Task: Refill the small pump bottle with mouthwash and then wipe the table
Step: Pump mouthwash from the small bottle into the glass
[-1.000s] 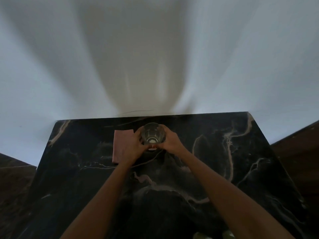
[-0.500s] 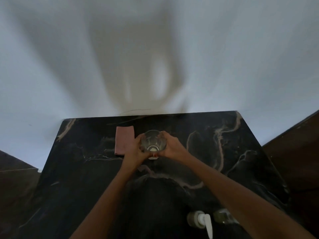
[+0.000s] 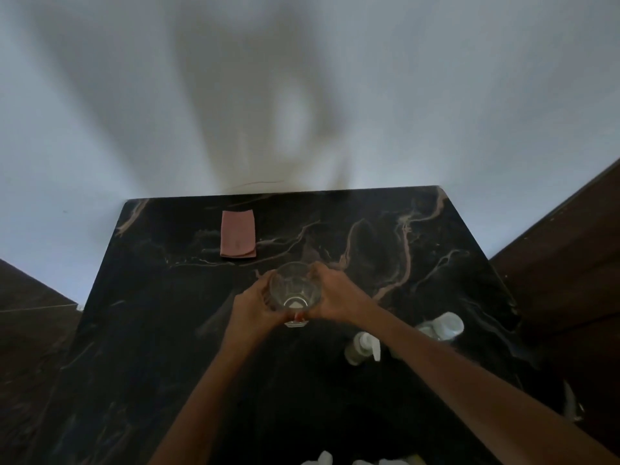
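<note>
Clasping the glass (image 3: 295, 290) between left hand (image 3: 255, 308) and right hand (image 3: 335, 297), fingers curled round its smooth, breakable, likely slippery wall, with the light-looking small pump bottle (image 3: 357, 349) near the glass's right, best gripped mid-body.

- A pale, plain wall (image 3: 469, 95) fills the upper half, rising behind the far edge of the surface (image 3: 161, 330).
- A broad, soft shadow (image 3: 248, 105) falls down the wall's middle; the light is dim.
- The surface is black marble with pinkish-white veins.
- Dark brown planes (image 3: 563, 270) flank it on both sides, possibly wooden floor.
</note>
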Demonstrator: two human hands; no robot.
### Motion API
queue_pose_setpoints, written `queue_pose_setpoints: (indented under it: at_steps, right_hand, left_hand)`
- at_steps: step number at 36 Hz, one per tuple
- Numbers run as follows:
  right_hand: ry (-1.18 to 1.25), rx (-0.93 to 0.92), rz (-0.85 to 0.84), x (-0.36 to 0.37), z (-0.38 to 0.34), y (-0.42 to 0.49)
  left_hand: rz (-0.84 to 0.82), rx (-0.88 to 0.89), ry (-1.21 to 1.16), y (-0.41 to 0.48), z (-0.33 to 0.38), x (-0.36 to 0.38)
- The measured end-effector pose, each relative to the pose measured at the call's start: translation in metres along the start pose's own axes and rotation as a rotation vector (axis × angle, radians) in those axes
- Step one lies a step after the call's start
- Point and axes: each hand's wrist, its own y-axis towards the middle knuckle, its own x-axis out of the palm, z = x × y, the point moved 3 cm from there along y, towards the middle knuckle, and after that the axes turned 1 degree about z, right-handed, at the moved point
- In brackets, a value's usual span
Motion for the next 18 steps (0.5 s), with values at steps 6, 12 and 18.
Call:
queue_pose_setpoints:
  at_steps: [6,12,18]
  right_hand:
    - [0.007,0.076,0.002,0.02,0.001,-0.03]
    - [0.058,0.107,0.044,0.046,0.003,-0.058]
    - [0.119,0.185,0.068,0.06,0.004,-0.075]
  left_hand:
    - [-0.006,0.0,-0.07,-0.033,-0.013,0.005]
    - [-0.017,0.002,-0.133,-0.06,-0.026,0.013]
    - [-0.056,-0.009,-0.18,-0.073,-0.039,0.02]
